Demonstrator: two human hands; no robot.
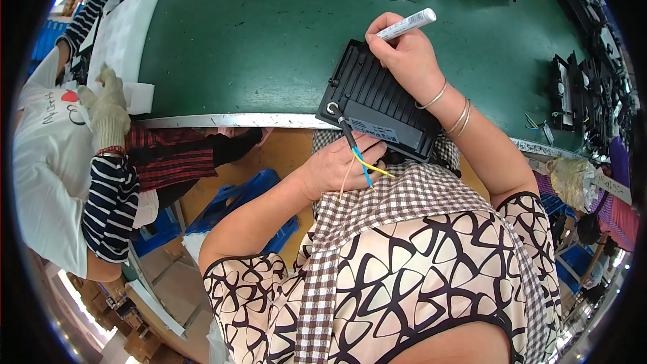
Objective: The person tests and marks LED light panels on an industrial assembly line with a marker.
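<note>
A black floodlight housing (367,84) with a ribbed back leans tilted over the table's front edge. A printed label (381,131) lies on its lower part. From a metal gland on its left side runs a black cable (344,124), ending in loose yellow, blue and pale wires (364,167). My left hand (331,167) grips the lower edge of the housing, its fingertips partly hidden behind the wires. My right hand (412,59) is closed round a white marker pen (410,24) over the upper right of the ribs. The pen's lower tip is hidden by my fingers.
The green table (236,40) has a pale front edge. White foam sheets (128,40) lie at its left, beside a co-worker's gloved hand (108,111). Black housings (566,91) crowd the right side. A blue crate (236,202) stands below, left of me.
</note>
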